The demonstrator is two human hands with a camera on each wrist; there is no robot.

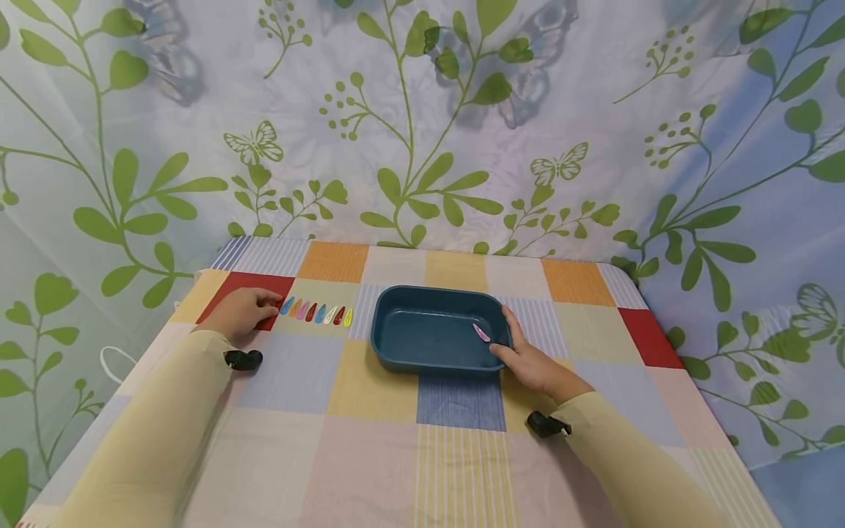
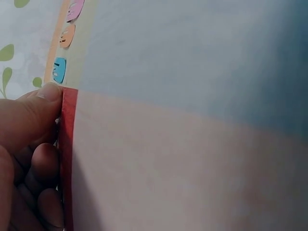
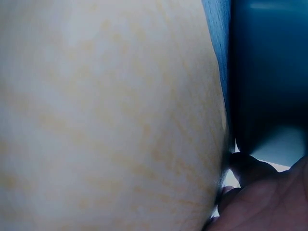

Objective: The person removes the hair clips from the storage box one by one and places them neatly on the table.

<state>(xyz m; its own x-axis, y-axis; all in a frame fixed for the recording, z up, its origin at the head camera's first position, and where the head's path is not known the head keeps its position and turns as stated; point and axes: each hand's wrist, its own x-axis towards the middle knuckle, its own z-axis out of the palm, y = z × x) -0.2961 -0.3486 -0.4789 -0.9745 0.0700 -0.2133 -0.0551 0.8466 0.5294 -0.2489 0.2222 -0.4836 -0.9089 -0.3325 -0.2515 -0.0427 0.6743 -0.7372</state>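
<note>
In the head view, my left hand rests on the table at the left end of a row of snap hair clips. Its fingertips are right by a blue hair clip; no object shows between thumb and loosely bent fingers. The row runs right through an orange clip, a pink clip and several others to a yellow clip. My right hand grips the right end of a dark blue rectangular tray, thumb over the rim. One pink-purple clip lies inside the tray.
A patchwork-patterned cloth covers the table. Behind and beside it hangs a leaf-printed curtain. A white cable loops past the left table edge. Small black devices sit at both wrists.
</note>
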